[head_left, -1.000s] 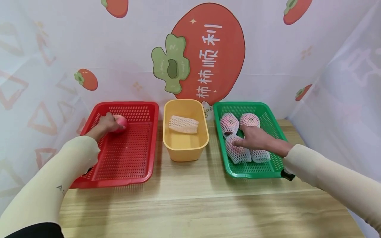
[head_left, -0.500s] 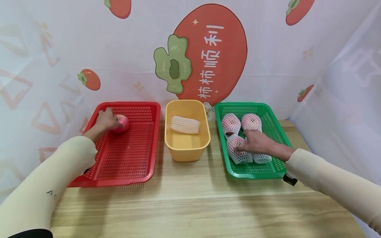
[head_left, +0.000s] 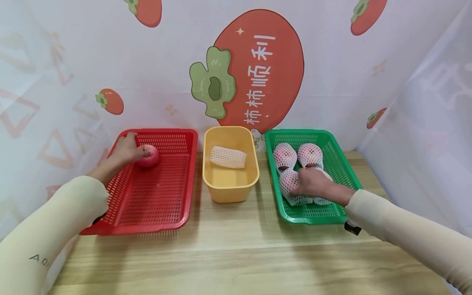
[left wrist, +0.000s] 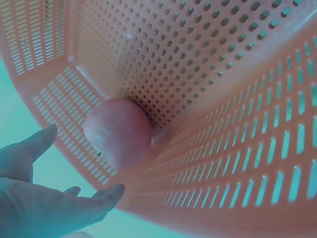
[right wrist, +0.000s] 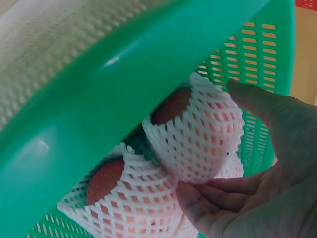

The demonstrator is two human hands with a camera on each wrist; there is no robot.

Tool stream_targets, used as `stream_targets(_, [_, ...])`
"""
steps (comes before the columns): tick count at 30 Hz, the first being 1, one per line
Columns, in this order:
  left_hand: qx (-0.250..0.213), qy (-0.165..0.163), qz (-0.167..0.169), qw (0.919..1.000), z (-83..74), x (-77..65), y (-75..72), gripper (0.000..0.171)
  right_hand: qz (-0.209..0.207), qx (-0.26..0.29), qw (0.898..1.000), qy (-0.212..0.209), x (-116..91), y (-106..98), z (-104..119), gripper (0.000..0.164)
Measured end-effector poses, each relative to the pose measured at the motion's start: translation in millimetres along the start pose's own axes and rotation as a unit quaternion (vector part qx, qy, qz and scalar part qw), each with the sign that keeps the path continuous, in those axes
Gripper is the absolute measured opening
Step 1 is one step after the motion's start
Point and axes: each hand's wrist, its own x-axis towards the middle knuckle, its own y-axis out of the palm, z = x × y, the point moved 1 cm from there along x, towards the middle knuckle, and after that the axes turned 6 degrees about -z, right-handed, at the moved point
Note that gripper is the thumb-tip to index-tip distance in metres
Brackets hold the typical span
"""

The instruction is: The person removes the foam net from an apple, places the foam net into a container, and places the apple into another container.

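In the head view, my left hand (head_left: 127, 150) is at the back left of the red basket (head_left: 158, 200), beside a bare pink apple (head_left: 149, 159). The left wrist view has its fingers spread and apart from that apple (left wrist: 118, 131). My right hand (head_left: 313, 182) reaches into the green basket (head_left: 313, 219), over several apples in white foam nets. Its thumb and fingers lie on either side of the front-left netted apple (right wrist: 198, 136), and the fingertips dip between it and a neighbouring netted apple (right wrist: 136, 198). The hand partly hides the front-right one.
Between the baskets stands a yellow bin (head_left: 231, 193) with a loose foam net (head_left: 228, 157) inside. All three sit on a wooden table (head_left: 236, 254), against a white printed backdrop (head_left: 162, 49).
My right hand has come down and forward from above the netted apples to close round the front-left one. My left hand has drawn slightly back from the bare apple, which stays put.
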Motion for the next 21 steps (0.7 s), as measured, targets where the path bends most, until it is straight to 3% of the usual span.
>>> stream_targets(14, [0.014, 0.031, 0.002, 0.9994, -11.1, -12.9, 1.9, 0.097, -0.004, -0.023, 1.0, -0.012, 11, 11, 7, 0.05])
stream_targets(21, [0.013, 0.058, 0.014, 0.9981, -20.3, -24.9, 4.4, 0.097, 0.024, -0.024, 0.999, 0.022, 15, 11, 10, 0.093])
